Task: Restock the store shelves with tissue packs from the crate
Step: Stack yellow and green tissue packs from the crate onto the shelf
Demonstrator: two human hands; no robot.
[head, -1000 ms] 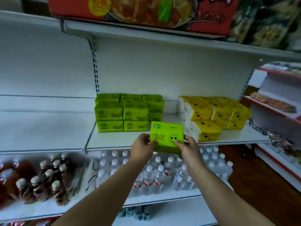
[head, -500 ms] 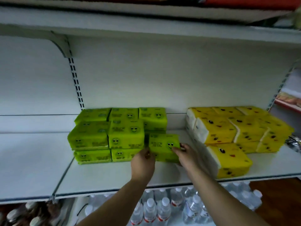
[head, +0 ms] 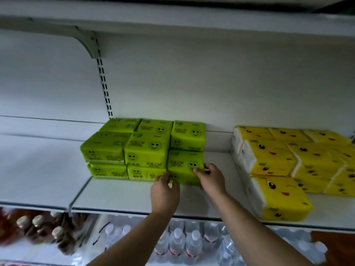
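1. Green tissue pack [head: 185, 166]: at the right end of the front row of green packs, low on the shelf [head: 124, 196]; long axis runs left to right along the shelf front; smiley-printed face tilted up towards the camera; left end touching its neighbour; whether it is fully set down cannot be told.
2. Left hand [head: 165, 192]: at the pack's lower left corner; fingers curled against the front face, holding it.
3. Right hand [head: 211, 179]: at the pack's right end; thumb on the printed face beside the smiley, fingers wrapped round the end, pinching it.
4. Green stack [head: 134, 148]: two packs high, in rows to the left of and behind the held pack; faces forward.
5. Yellow packs [head: 278, 162]: piled to the right, apart from the green ones; bare shelf between; one lies forward at the shelf edge.
6. Slotted upright [head: 104, 89]: on the back wall, above the stack's left rear corner.
7. Water bottles [head: 192, 244]: on the level below, under both forearms.
8. Brown bottles [head: 38, 227]: lower left, blurred.
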